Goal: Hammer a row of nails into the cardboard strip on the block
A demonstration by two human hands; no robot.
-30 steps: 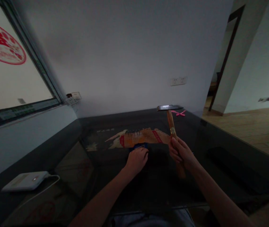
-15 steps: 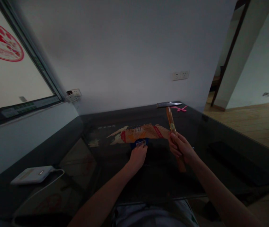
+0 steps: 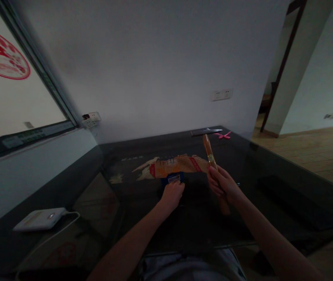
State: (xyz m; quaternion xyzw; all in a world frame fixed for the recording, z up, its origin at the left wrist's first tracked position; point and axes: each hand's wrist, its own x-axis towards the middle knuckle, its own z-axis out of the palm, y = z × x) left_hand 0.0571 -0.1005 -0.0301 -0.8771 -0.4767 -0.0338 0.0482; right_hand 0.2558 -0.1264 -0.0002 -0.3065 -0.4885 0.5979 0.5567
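Observation:
My right hand (image 3: 222, 182) is wrapped round the wooden handle of a hammer (image 3: 208, 146), raised upright over the dark table with its metal head at the top. My left hand (image 3: 173, 193) is closed in front of a small blue box-like thing (image 3: 172, 178) with a printed label. Whatever its fingers hold, if anything, is hidden. Just behind the blue thing lies a tan, printed plastic bag (image 3: 170, 166) with red bands, crumpled lengthwise across the table. Its right end reaches close to my right hand.
On the dark glossy table (image 3: 143, 218), a white power bank (image 3: 41, 219) with a cable lies at the left. A pink ribbon-like item (image 3: 223, 136) lies at the far right corner. A long black object (image 3: 295, 201) rests at the right. The wall (image 3: 154, 70) stands behind.
The hammer's head has shifted slightly left and down, still in my right hand. My left hand has moved a little to the right beside the blue thing.

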